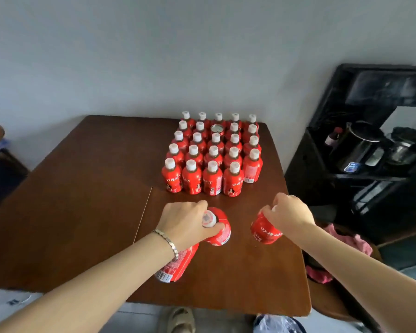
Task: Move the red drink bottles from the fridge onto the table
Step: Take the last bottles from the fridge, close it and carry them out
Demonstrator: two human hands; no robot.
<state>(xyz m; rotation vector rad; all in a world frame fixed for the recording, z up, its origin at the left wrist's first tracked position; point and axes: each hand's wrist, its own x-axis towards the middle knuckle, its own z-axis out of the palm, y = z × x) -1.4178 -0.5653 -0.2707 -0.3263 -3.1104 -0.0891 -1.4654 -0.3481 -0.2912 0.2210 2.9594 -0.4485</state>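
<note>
Several red drink bottles with white caps (213,155) stand in a tight block of rows at the far right of the brown table (87,212); a metal can top (217,129) sits among them. My left hand (186,223) grips two red bottles by their necks: one (219,228) near my thumb with its cap showing, another (177,266) hanging under my wrist. My right hand (289,213) holds a third red bottle (264,228) by its top. All three are over the table just in front of the block. The fridge is out of view.
A black water dispenser (360,145) with kettles stands right of the table. A pink cloth (346,246) lies on a seat at the right edge. A dark stool (0,169) is at the left. My sandalled foot (179,319) shows below the table's near edge.
</note>
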